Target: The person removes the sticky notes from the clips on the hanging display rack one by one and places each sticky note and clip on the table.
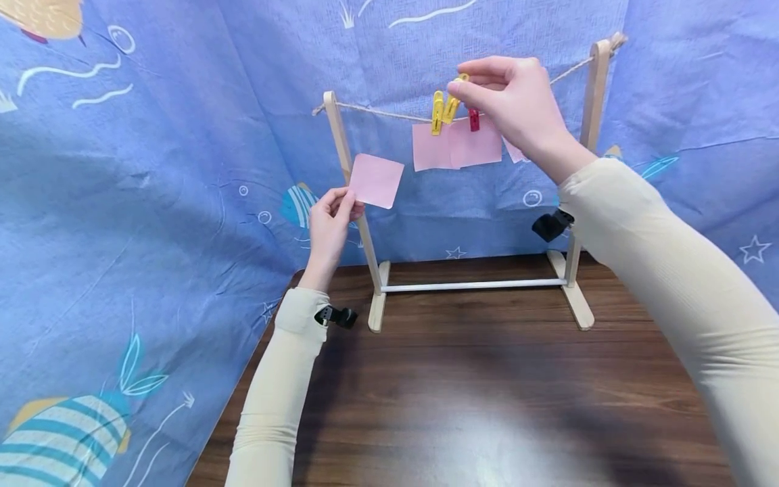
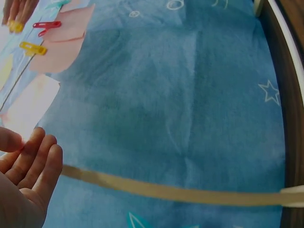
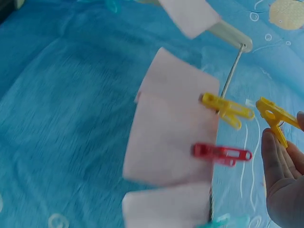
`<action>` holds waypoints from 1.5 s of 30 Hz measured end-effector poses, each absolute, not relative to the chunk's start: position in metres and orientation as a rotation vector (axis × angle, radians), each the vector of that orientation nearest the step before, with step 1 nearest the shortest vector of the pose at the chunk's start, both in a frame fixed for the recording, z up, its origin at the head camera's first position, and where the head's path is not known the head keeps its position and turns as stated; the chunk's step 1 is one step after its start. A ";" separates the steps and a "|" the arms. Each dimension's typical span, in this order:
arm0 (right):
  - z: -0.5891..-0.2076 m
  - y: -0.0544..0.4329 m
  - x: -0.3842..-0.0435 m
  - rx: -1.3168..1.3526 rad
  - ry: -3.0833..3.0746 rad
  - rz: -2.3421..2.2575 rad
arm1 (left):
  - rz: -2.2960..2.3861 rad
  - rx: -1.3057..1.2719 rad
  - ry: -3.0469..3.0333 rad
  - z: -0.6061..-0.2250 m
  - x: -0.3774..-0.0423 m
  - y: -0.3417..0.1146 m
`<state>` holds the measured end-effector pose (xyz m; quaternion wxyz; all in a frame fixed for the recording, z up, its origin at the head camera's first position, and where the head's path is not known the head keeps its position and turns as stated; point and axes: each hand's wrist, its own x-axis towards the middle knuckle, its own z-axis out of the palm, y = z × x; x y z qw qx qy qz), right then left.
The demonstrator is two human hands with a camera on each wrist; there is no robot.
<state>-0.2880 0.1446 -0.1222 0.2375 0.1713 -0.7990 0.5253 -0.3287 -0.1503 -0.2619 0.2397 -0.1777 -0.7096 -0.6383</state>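
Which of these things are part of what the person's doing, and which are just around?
Part of the job:
left hand, holding a pink paper square
right hand, pinching a yellow peg
string on its wooden stand
hung papers, with a red peg and another yellow peg

Just around:
patterned blue cloth
table
black wrist gear

Behind and left of the left grip (image 1: 331, 220): creased blue cloth (image 1: 158, 223), fish print | Below the grip: dark wood-grain counter (image 1: 365, 406) | Pale glare (image 1: 468, 436) across its near part
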 end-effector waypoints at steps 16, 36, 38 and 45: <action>-0.162 0.220 -0.269 0.320 -2.113 1.365 | -1.744 -0.395 -1.961 -0.263 -0.303 -0.180; -0.204 0.308 -0.253 0.055 -2.019 1.504 | -1.678 -0.193 -1.960 -0.281 -0.290 -0.228; -0.209 0.315 -0.252 0.019 -2.034 1.491 | -1.688 -0.178 -1.953 -0.284 -0.289 -0.232; -0.223 0.336 -0.249 -0.090 -2.100 1.437 | -1.684 -0.152 -1.940 -0.296 -0.290 -0.243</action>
